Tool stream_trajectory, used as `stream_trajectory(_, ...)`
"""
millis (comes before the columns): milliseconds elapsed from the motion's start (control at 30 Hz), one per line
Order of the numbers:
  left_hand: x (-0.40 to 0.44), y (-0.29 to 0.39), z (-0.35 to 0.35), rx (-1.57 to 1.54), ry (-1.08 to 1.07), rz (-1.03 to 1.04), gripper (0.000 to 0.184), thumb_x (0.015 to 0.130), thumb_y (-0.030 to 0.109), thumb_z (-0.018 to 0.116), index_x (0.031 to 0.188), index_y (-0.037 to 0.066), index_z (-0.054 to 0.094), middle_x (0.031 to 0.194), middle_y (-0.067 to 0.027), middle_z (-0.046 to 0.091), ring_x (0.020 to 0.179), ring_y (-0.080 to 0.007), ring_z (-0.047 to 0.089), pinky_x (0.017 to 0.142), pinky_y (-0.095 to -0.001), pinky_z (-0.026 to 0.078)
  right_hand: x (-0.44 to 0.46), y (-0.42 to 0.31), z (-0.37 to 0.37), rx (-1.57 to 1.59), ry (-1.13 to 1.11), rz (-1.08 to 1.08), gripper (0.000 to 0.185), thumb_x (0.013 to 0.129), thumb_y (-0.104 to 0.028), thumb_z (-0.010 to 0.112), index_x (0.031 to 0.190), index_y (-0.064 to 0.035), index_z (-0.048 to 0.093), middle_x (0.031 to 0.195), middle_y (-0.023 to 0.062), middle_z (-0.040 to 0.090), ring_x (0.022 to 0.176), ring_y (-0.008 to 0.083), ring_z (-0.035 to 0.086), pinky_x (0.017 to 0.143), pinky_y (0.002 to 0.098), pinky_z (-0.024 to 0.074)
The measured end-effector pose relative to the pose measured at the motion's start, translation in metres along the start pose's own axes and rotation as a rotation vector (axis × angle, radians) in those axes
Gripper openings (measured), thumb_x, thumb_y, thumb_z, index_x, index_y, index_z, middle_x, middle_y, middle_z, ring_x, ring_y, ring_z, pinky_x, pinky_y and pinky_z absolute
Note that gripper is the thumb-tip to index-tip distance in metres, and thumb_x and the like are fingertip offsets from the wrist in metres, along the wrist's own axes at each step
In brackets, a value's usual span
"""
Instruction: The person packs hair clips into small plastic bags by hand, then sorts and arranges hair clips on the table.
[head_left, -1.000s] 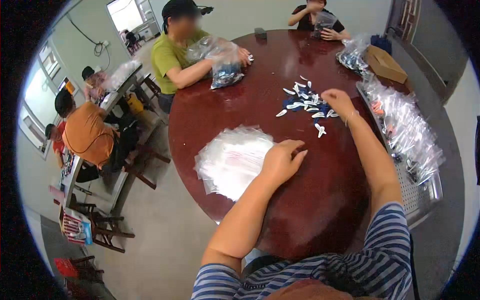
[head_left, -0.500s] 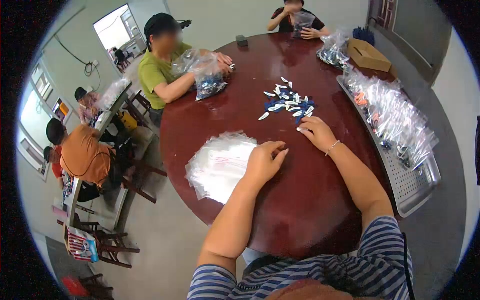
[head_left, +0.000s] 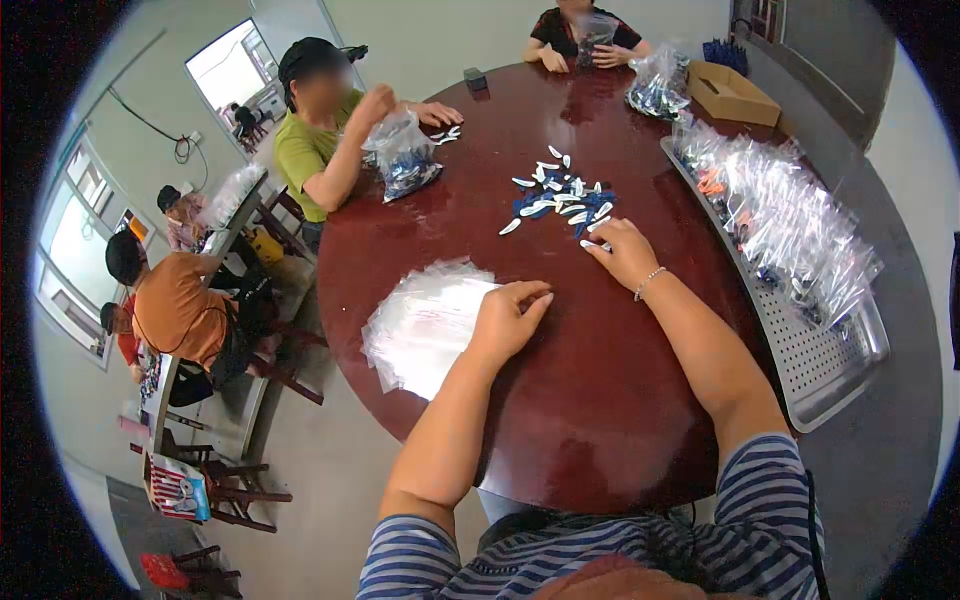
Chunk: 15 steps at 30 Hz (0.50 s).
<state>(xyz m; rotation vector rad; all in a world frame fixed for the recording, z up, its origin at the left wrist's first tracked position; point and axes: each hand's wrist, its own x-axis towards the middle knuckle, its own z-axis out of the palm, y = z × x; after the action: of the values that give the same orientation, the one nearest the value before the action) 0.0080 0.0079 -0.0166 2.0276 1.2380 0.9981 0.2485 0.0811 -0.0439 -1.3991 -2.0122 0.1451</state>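
Note:
A loose pile of white and dark blue hair clips (head_left: pixel 562 200) lies on the dark red table. My right hand (head_left: pixel 624 254), with a bracelet at the wrist, is at the near right edge of that pile. Its thumb and fingers pinch a white clip (head_left: pixel 598 244), partly covered by the fingertips. My left hand (head_left: pixel 508 318) rests over the right edge of a fanned stack of clear plastic bags (head_left: pixel 425 330). Its fingers are curled, with the thumb close to the forefinger; whatever lies inside them is hidden.
A perforated metal tray (head_left: pixel 815 365) heaped with filled clear bags (head_left: pixel 780 220) stands at right. Behind it are a cardboard box (head_left: pixel 735 95) and a bag of clips (head_left: pixel 660 85). Across the table, two people handle bags (head_left: pixel 408 160). Others sit at left.
My right hand stays by the pile, its fingers shifted slightly. My left hand keeps its curled pose. The person in green has raised one hand above their bag. The view has shifted slightly.

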Motion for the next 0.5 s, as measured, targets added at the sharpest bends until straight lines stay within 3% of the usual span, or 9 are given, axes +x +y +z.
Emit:
stream_trajectory(67, 0.0, -0.001, 0.001, -0.005, -0.026, -0.03, 0.024, 0.084, 0.016, 0.068, 0.102, 0.001, 0.068, 0.098, -0.0147, 0.069, 0.09, -0.0237, 0.066, 0.078, -0.0315, 0.051, 0.0, 0.0, 0.002, 0.003, -0.008, 0.032, 0.026, 0.081, -0.022, 0.069, 0.101, -0.0045, 0.065, 0.107, 0.0133, 0.06, 0.105, 0.031, 0.053, 0.091, 0.0387, 0.0444)
stream_trajectory(133, -0.002, -0.002, 0.004, -0.014, -0.034, -0.034, 0.024, 0.084, 0.016, 0.068, 0.102, 0.001, 0.068, 0.098, -0.0143, 0.069, 0.089, -0.0232, 0.066, 0.078, -0.0313, 0.051, -0.002, 0.003, 0.007, -0.149, 0.228, -0.08, 0.046, 0.079, -0.027, 0.072, 0.116, -0.0028, 0.058, 0.124, 0.0172, 0.052, 0.115, 0.0345, 0.048, 0.096, 0.0413, 0.0412)
stream_trajectory(167, -0.002, -0.003, 0.005, -0.023, -0.037, -0.037, 0.024, 0.083, 0.016, 0.068, 0.102, 0.001, 0.068, 0.097, -0.014, 0.069, 0.089, -0.0228, 0.066, 0.078, -0.031, 0.05, -0.002, 0.004, 0.009, -0.15, 0.227, -0.08, 0.046, 0.079, -0.027, 0.072, 0.116, -0.0028, 0.058, 0.124, 0.0172, 0.052, 0.115, 0.0345, 0.048, 0.096, 0.0413, 0.0412)
stream_trajectory(233, -0.001, -0.01, 0.01, -0.017, -0.014, -0.001, 0.022, 0.083, 0.015, 0.068, 0.1, 0.002, 0.068, 0.093, -0.0132, 0.069, 0.081, -0.0221, 0.066, 0.073, -0.0307, 0.051, 0.001, 0.0, 0.011, -0.244, -0.024, 0.098, 0.067, 0.082, -0.041, 0.066, 0.133, -0.0027, 0.044, 0.14, 0.0215, 0.036, 0.131, 0.0377, 0.032, 0.105, 0.0476, 0.0307)
stream_trajectory(267, 0.0, -0.015, 0.012, -0.01, 0.007, 0.031, 0.02, 0.082, 0.014, 0.068, 0.098, 0.002, 0.068, 0.089, -0.0124, 0.068, 0.074, -0.0214, 0.065, 0.067, -0.0304, 0.051, 0.006, -0.001, 0.012, -0.244, -0.02, 0.095, 0.067, 0.082, -0.041, 0.066, 0.133, -0.0027, 0.044, 0.14, 0.0215, 0.036, 0.131, 0.0377, 0.032, 0.105, 0.0476, 0.0307)
stream_trajectory(333, 0.0, -0.013, 0.01, -0.024, -0.002, 0.012, 0.02, 0.082, 0.014, 0.068, 0.098, 0.002, 0.068, 0.089, -0.012, 0.068, 0.074, -0.0211, 0.065, 0.067, -0.0304, 0.051, 0.018, 0.0, 0.013, -0.299, -0.163, 0.193, 0.079, 0.085, -0.053, 0.057, 0.141, -0.003, 0.033, 0.145, 0.0224, 0.03, 0.136, 0.0372, 0.026, 0.108, 0.0501, 0.024)
stream_trajectory(400, 0.002, -0.008, 0.009, -0.044, -0.008, -0.005, 0.019, 0.082, 0.015, 0.068, 0.097, 0.002, 0.068, 0.09, -0.0116, 0.068, 0.074, -0.0208, 0.065, 0.068, -0.0304, 0.051, 0.042, 0.004, 0.013, -0.302, -0.192, 0.216, 0.08, 0.085, -0.055, 0.056, 0.143, -0.0055, 0.03, 0.147, 0.0219, 0.027, 0.137, 0.0371, 0.023, 0.11, 0.0502, 0.0219)
stream_trajectory(467, 0.002, -0.004, 0.004, -0.028, -0.08, -0.086, 0.022, 0.084, 0.016, 0.069, 0.1, 0.001, 0.068, 0.095, -0.011, 0.069, 0.083, -0.0186, 0.064, 0.077, -0.0297, 0.049, 0.068, 0.007, 0.019, -0.291, -0.256, 0.256, 0.083, 0.085, -0.06, 0.052, 0.147, -0.0104, 0.025, 0.151, 0.0209, 0.022, 0.14, 0.0368, 0.018, 0.112, 0.0503, 0.0179)
stream_trajectory(500, 0.003, -0.007, 0.005, -0.027, -0.072, -0.067, 0.022, 0.084, 0.017, 0.069, 0.1, 0.002, 0.068, 0.095, -0.0107, 0.069, 0.085, -0.0186, 0.064, 0.077, -0.0295, 0.049, 0.076, 0.007, 0.027, -0.31, -0.166, 0.218, 0.077, 0.086, -0.058, 0.052, 0.144, -0.0114, 0.034, 0.145, 0.0181, 0.033, 0.135, 0.0356, 0.027, 0.109, 0.0504, 0.0223)
